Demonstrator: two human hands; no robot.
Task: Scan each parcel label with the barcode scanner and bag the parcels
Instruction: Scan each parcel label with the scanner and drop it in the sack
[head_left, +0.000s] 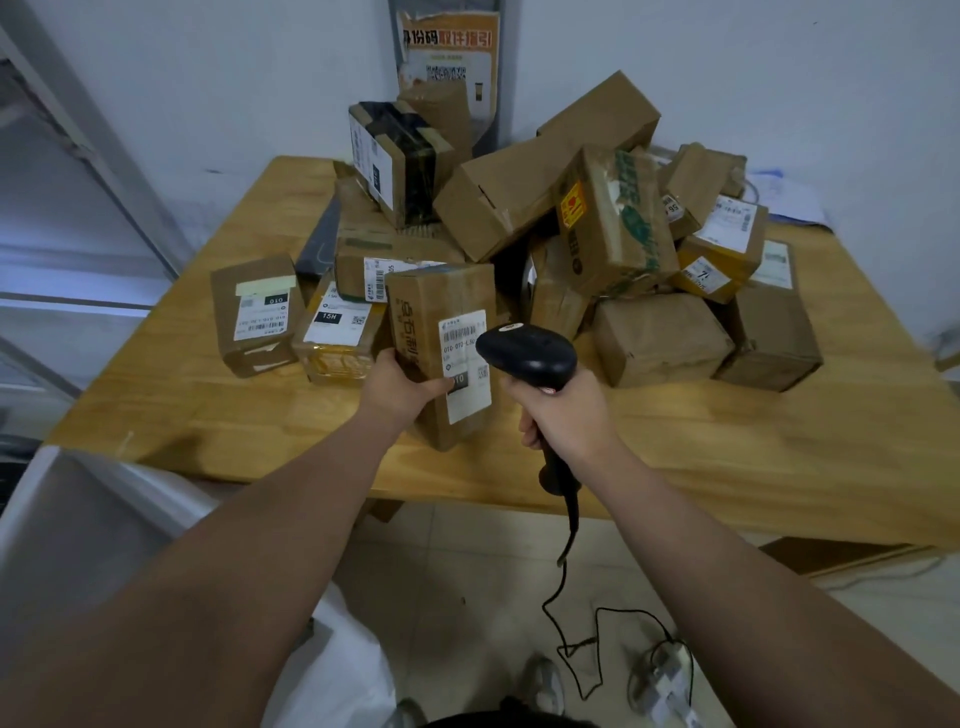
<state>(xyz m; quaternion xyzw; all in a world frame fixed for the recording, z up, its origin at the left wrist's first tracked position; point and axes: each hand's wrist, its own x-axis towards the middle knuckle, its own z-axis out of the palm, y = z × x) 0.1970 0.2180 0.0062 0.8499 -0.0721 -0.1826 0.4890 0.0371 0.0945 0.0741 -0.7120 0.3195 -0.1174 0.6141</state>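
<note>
My left hand (402, 387) grips a brown cardboard parcel (434, 312) by its left side, thumb on its white shipping label (467, 364), and holds it tilted above the table's near edge. My right hand (569, 415) grips the handle of a black barcode scanner (527, 356), whose head sits right beside the label and partly covers its right edge. The scanner's cable (569, 540) hangs down to the floor. A heap of several more brown parcels (613, 218) fills the table behind.
The wooden table (727, 431) stands in a white-walled corner. Two labelled parcels (257, 312) lie at the left of the pile. A white bag (337, 670) lies on the floor at lower left, beside a grey panel (67, 519). A power strip (667, 680) lies on the tiled floor.
</note>
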